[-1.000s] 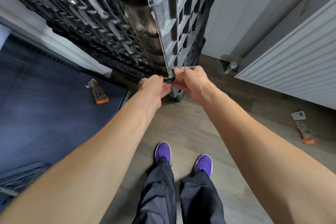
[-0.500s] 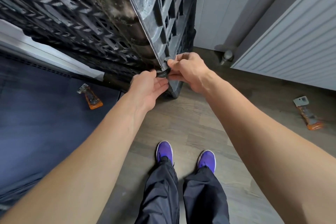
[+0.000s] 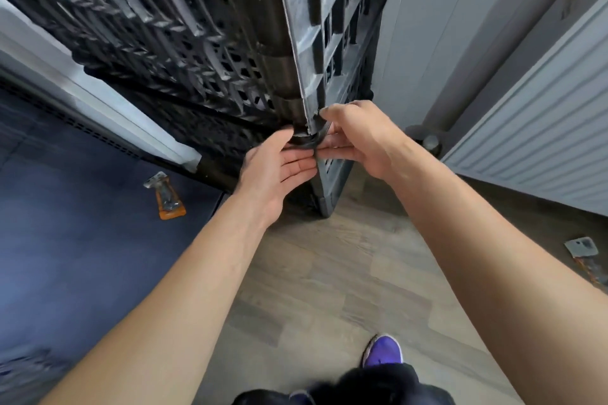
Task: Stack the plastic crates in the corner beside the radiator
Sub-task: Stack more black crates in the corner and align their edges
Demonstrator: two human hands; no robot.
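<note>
Crate stack [image 3: 204,52] stood in the far corner, radiator [image 3: 533,141] to its right.
Left hand [image 3: 279,171] lay straight-fingered against the stack's near corner. Right hand [image 3: 357,138] pinched a dark loop [image 3: 311,140] there. Crates judged stiff, fairly light and open-latticed, best gripped at rims or corners. Stack top cut off; the loop blurred, its purpose unclear.

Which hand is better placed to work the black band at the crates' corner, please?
Probably the right hand: its fingers pinch the black band at the crates' corner, while the left hand lies open, only touching it.
</note>
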